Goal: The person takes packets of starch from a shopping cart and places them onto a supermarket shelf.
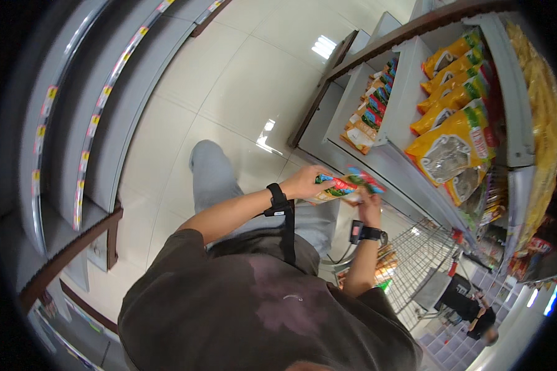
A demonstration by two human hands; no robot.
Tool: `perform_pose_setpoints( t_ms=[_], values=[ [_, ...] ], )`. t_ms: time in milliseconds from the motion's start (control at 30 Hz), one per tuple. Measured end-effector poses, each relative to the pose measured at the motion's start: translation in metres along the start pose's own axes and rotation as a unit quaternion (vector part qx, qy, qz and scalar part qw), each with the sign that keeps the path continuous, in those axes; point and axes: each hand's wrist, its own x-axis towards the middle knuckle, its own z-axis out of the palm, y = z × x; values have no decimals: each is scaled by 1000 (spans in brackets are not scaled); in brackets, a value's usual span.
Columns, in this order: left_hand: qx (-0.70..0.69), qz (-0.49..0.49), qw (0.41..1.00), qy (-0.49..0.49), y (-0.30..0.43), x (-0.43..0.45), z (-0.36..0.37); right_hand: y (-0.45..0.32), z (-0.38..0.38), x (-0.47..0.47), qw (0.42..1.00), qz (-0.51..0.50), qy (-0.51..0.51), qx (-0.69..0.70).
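My left hand [310,182] holds a red, green and orange food packet [336,186] in front of my knees. Close beside it, my right hand [369,204] grips another packet [366,178] of like colours, slightly blurred. Both wrists wear black straps with small devices. On a low shelf ahead of my hands stands a row of similar packets [369,116]. Larger yellow bags with see-through windows [445,155] are lined up in the neighbouring shelf section.
A wire shopping cart [413,259] holding packets stands at my right. Grey shelving [144,92] with price tags runs along the left, past the tiled floor [232,88]. Another person [473,306] is farther off at the lower right.
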Motion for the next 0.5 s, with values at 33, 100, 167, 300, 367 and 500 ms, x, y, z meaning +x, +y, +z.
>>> perform_pose_setpoints(
  t_ms=[33, 100, 167, 300, 367, 500],
  values=[
    [-5, 6, 1000, -12, -11, 6, -1, 3, -24, 12, 999, -1, 44, -8],
    [-87, -205, 965, -138, -23, 12, -11, 8, -61, 31, 993, -24, 67, 97],
    [-20, -195, 967, -161, -65, 7, -19, -10, -47, 49, 984, -52, 81, 147],
    [16, -210, 963, -168, -90, -8, -7, 2, -119, 91, 979, -86, 103, 152],
    [64, -293, 941, -156, -106, -13, -5, 2, -145, 124, 977, -106, 112, 145],
    [-104, -357, 921, -120, -120, -20, -4, -17, -188, 202, 968, -125, 106, 190]
  ],
)
